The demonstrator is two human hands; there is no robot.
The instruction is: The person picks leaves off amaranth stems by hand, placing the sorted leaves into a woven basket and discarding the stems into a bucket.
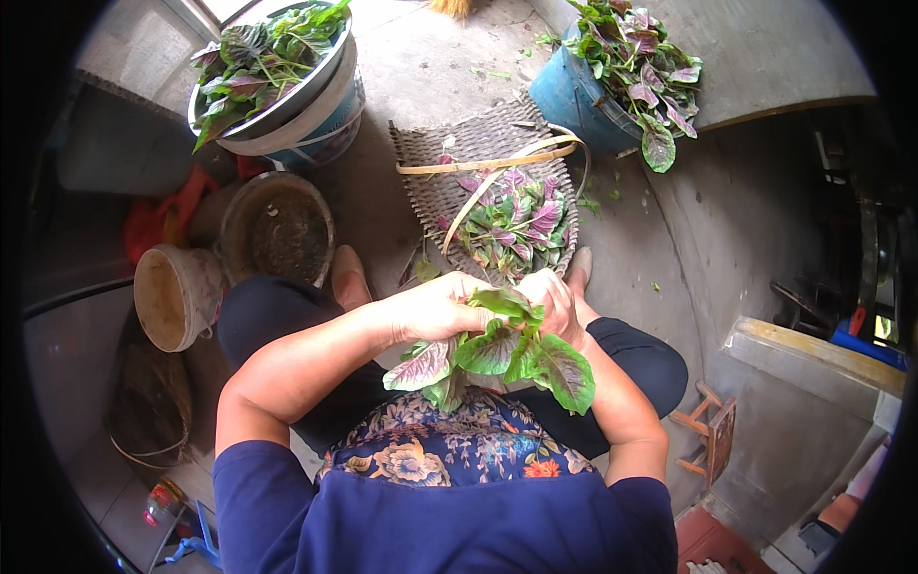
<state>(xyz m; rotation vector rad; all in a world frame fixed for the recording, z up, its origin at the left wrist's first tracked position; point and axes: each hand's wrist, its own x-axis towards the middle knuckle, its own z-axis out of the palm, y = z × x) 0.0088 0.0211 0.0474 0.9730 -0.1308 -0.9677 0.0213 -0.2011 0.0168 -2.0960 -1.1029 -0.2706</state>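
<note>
My left hand (pixel 443 307) and my right hand (pixel 554 307) come together over my lap, both gripping green and purple amaranth stems (pixel 495 348). Broad leaves hang from them towards my floral apron (pixel 459 445); the fingertips are partly hidden. Just beyond the hands, between my feet, a woven wicker scoop basket (pixel 430 190) with a looped bamboo handle lies on the floor. Inside its near half is a heap of loose amaranth leaves (pixel 520 222).
A basin (pixel 343 54) piled with amaranth sits on a bucket at far left. At far right, a blue bucket (pixel 566 93) overflows with more. An empty-looking dirty tub (pixel 326 208) and a white pail (pixel 172 298) stand left. A small wooden stool (pixel 719 438) is at right.
</note>
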